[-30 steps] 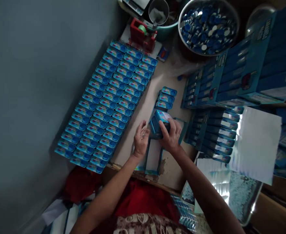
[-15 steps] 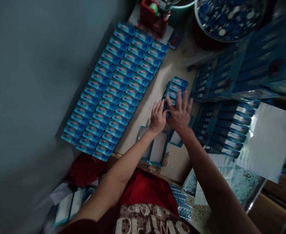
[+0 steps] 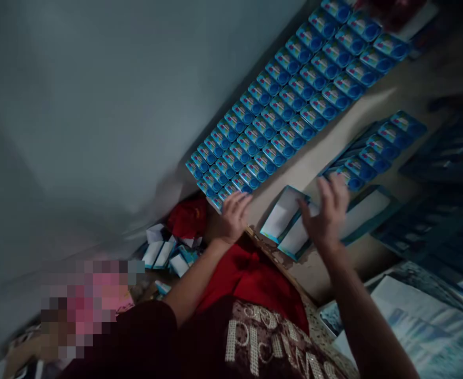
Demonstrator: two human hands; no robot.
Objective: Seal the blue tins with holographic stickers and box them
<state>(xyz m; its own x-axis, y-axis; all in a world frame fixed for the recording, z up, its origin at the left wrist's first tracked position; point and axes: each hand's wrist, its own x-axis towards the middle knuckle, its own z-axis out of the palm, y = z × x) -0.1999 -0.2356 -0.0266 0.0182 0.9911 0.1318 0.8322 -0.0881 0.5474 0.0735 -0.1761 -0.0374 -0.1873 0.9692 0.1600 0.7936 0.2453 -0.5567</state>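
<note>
My left hand [image 3: 233, 218] is at the near end of a long block of blue packs [image 3: 271, 116], its fingers loosely bent with nothing visible in them. Whether it touches the packs I cannot tell. My right hand [image 3: 328, 213] is raised with thumb and fingers apart, holding nothing. It is over white-and-blue open boxes [image 3: 284, 213], close to the near end of a shorter row of blue packs [image 3: 379, 145]. Both hands are a little blurred.
A wall [image 3: 109, 105] runs along the left. Dark blue stacked boxes [image 3: 444, 205] stand at the right, with white sheets [image 3: 405, 305] below. Red cloth [image 3: 188, 217] and small boxes [image 3: 158, 255] lie beyond the table's near end. A pixelated person [image 3: 93, 305] is at the lower left.
The view has swung left, bringing a person into sight. My hands have come apart and off the short row: the left towards the long block, the right back over the boxes.
</note>
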